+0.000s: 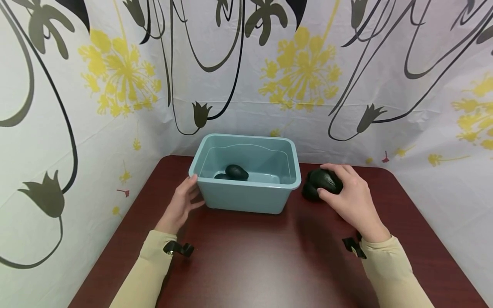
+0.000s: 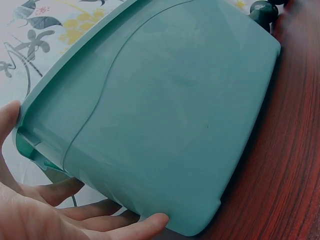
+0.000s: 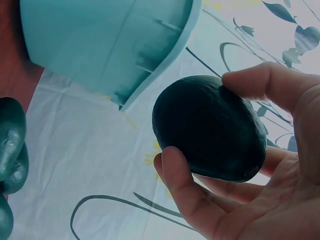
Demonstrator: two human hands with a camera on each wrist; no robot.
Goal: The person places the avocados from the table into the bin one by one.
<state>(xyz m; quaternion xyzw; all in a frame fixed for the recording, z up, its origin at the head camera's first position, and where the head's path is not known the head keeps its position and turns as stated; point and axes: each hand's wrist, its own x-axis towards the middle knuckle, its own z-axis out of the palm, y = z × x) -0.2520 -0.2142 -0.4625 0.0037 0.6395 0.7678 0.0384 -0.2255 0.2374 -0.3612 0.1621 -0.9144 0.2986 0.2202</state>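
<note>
My right hand holds a dark green avocado between thumb and fingers, to the right of the bin. Other avocados sit on the table below it, partly hidden by the held one; in the right wrist view several avocados show at the left edge. A light blue plastic bin stands upright near the table's back edge. Inside lie two avocados, one partly hidden by the front wall. At the bin's left end, my left hand touches the rim and side with fingers loosely extended.
The dark red wooden table narrows toward the back. A patterned white cloth hangs behind and along both sides, close to the bin's rear. Dark straps with small devices sit at both wrists.
</note>
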